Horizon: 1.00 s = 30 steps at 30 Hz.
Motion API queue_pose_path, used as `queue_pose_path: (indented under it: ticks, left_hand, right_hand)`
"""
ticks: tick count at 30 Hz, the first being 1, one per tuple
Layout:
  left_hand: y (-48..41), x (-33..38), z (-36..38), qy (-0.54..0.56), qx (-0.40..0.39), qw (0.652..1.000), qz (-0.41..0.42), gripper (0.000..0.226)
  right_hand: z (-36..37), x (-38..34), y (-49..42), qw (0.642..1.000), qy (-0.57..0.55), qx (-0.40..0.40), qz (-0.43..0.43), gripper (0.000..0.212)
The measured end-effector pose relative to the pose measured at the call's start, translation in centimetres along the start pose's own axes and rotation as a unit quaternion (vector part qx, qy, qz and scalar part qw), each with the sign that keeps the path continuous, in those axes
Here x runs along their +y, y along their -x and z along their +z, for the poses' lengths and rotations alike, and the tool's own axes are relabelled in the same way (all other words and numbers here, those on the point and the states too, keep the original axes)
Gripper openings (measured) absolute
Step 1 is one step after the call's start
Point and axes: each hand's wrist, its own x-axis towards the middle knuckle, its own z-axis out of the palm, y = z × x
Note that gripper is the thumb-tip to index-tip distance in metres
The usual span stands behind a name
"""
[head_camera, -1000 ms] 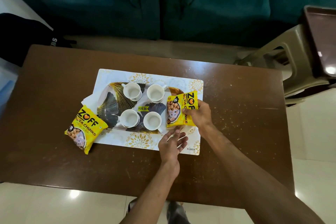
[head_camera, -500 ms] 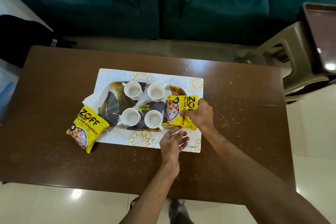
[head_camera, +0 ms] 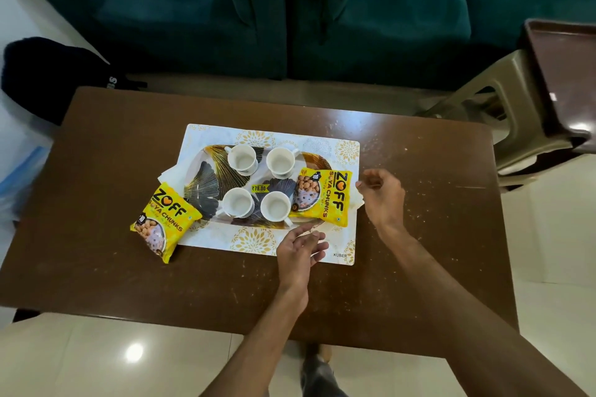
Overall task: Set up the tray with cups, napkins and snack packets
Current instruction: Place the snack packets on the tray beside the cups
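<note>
Holding nothing, my right hand (head_camera: 382,195) hangs just beside the right snack packet (head_camera: 321,196), fingers loosely curled and apart from its edge. My left hand (head_camera: 298,251) is open too, fingers spread over the near edge of the placemat (head_camera: 258,240), gripping nothing.

That right packet lies across the right end of the tray (head_camera: 206,180), touching or nearly touching the 2 right-hand cups (head_camera: 280,162); from this height I cannot quite tell which. Part of it seems to overhang the tray rim onto the placemat, so it may tip off if the tray is lifted or nudged.

4 cups stand upright on the tray in 2 rows, all looking empty. A careless reach from either hand across them could catch a handle and topple 1.

The left snack packet (head_camera: 164,221) sits off the tray, half on the placemat and half on the table (head_camera: 106,267), so that step looks unfinished to me. Sliding it in could shove the near-left cup (head_camera: 238,202).

A white napkin (head_camera: 171,172) peeks from under the tray's left end, and dragging the packet over it could crumple it or pull it out.
</note>
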Motion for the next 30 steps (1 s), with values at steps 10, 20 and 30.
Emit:
queue_pose_path:
  ticks: [10,20,30]
  left_hand:
    - [0.3,6.3,-3.4,-0.045,-0.036,0.993,0.102,0.025]
    - [-5.2,13.9,-16.9,-0.114,0.047,0.974,0.188,0.021]
    - [-13.0,16.5,-28.8,-0.348,0.116,0.905,0.214,0.031]
  right_hand:
    - [3.6,-5.5,7.1,0.991,-0.059,-0.057,-0.108,0.010]
    - [17.3,-10.3,13.5,0.985,-0.070,-0.138,-0.073,0.013]
    - [28.8,-8.7,17.4,0.981,-0.038,-0.143,0.122,0.031]
